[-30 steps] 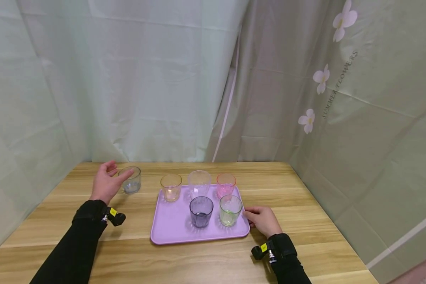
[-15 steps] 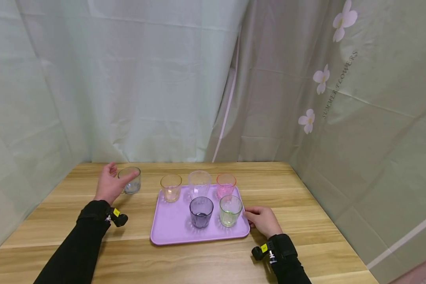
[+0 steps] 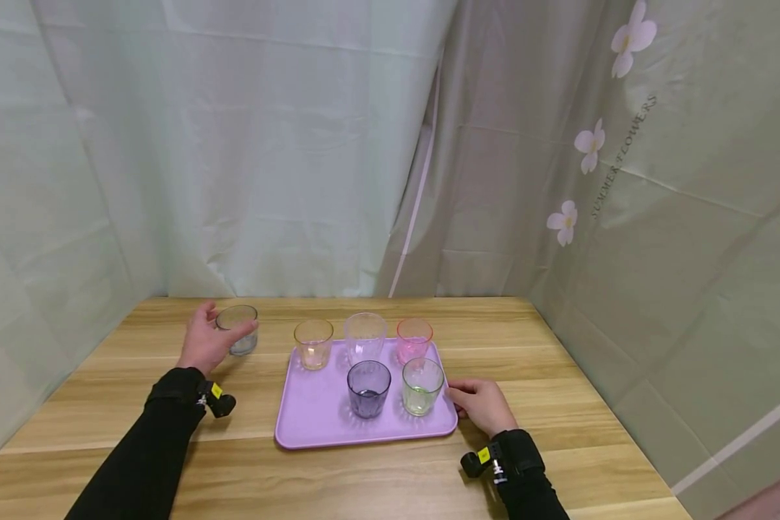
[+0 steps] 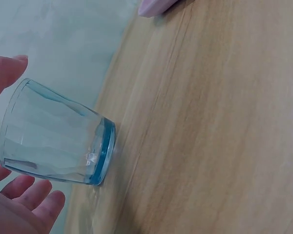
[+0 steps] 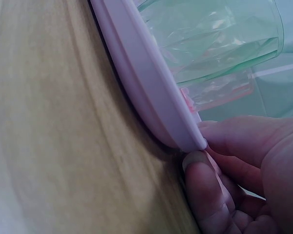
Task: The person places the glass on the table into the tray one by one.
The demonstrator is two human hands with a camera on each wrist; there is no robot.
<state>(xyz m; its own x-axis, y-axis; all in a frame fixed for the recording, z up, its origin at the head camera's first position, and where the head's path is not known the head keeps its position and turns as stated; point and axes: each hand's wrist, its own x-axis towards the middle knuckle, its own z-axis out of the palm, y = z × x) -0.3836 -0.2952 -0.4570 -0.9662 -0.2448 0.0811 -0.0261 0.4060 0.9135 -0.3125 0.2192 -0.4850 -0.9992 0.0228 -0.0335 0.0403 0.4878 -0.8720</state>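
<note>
Toward the table's back left stands a clear bluish glass [image 3: 243, 339], upright on the wood. My left hand [image 3: 206, 341] is spread about it. In the left wrist view the thumb [image 4: 7, 73] lies on one side of the glass [image 4: 58, 131] and the fingers [image 4: 34, 197] on the other, with a gap at the thumb. My right hand [image 3: 484, 404] pinches the right edge of a purple tray [image 3: 312, 422]; the right wrist view shows the thumb above the tray rim [image 5: 158, 83] and a finger below. On the tray stand a grey glass [image 3: 368, 390] and a green glass [image 3: 422, 388].
Along the tray's back side stand an amber glass [image 3: 314, 345], a clear pinkish glass [image 3: 365, 338] and a pink glass [image 3: 414, 341]. The wooden table [image 3: 338, 484] ends at hanging curtains [image 3: 266, 180] behind and on both sides.
My left hand has shifted slightly right and closer around the bluish glass, its thumb now farther across the front. The right hand and tray have stayed put.
</note>
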